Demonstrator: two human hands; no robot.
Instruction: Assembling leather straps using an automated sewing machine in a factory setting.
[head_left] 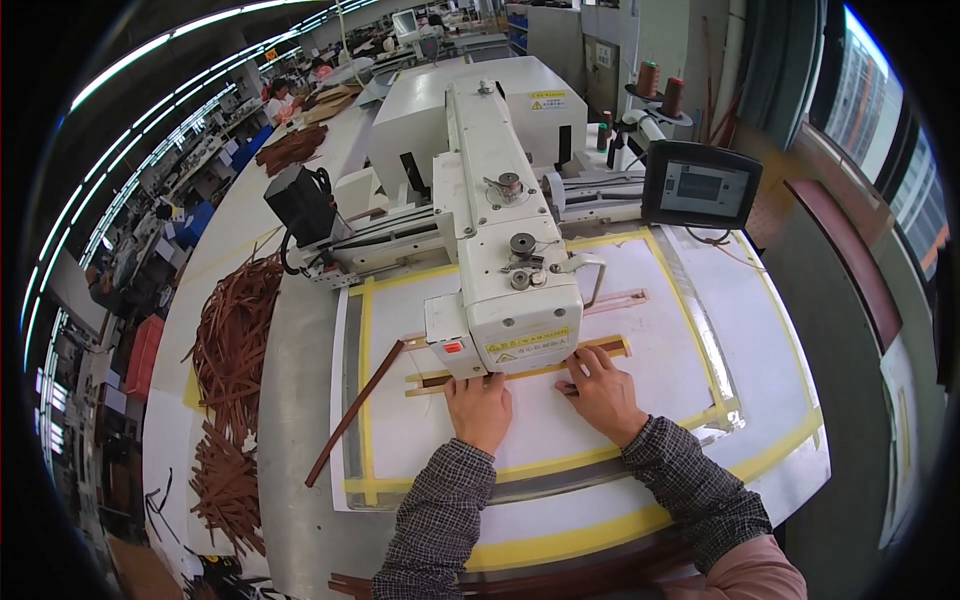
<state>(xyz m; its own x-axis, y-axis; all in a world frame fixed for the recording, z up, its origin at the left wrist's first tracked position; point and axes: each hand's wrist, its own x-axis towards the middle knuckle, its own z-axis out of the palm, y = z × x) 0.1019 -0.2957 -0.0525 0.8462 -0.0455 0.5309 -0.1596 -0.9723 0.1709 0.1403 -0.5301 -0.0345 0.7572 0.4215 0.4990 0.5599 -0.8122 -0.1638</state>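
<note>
A narrow brown strip (437, 381) lies in a long slot of the white template sheet (410, 440), which is bordered with yellow tape. My left hand (478, 412) is closed, its fingers pressed together on this strip at the lower edge of the sewing machine head (525, 315). The machine head stands over the middle of the slot and covers part of the strip. To the right, my right hand (605, 393) is closed, fingers bent at the slot's edge. Something small and dark shows by its thumb; I cannot make out what it is. Another brown strip (355, 412) lies slanting across the template's left edge.
Piles of brown strips (238, 335) lie on the table at left; more strips (560, 572) lie along the near edge. A control screen (700, 186) stands at right, near thread cones (673, 97). A black motor box (303, 205) sits left of the machine head.
</note>
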